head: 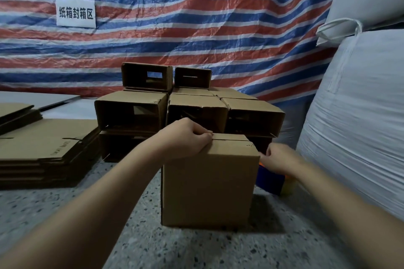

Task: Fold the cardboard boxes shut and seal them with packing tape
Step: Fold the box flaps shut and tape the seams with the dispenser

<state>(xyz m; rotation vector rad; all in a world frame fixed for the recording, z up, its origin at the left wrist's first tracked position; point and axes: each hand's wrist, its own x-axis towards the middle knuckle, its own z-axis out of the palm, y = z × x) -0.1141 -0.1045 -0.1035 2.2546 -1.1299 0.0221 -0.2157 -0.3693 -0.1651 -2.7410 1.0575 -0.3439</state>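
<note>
One cardboard box stood upright on the speckled floor directly before the person, top flaps folded down with the seam showing. The left hand rested on the box's top left edge, fingers curled with the tips at the seam. The right hand was at 3 o'clock of the box, blurred, fingers bent; whether it held anything could not be told. Under that hand lay a blue and orange object, partly hidden by the box and wrist. At 12 o'clock, stacked open boxes lay on their sides. Flattened cardboard was piled at 9 o'clock. White sacks crowded 2 o'clock. A striped tarp carried a paper sign.
</note>
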